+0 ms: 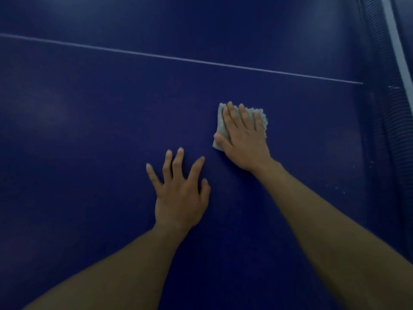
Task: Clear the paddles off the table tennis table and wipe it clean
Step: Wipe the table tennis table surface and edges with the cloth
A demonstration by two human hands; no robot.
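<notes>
Now the right hand (244,142) lies flat with fingers spread on the cloth (261,118), pressing it to the table (89,130) at about two o'clock from the left hand (181,195) — pinned under the palm, not clenched. That left hand is splayed and empty, apparently braced on the blue top, no paddles in view. Soft, light and floppy, that rag should bunch easily — best handled by pressing through its middle, I'd say.
</notes>
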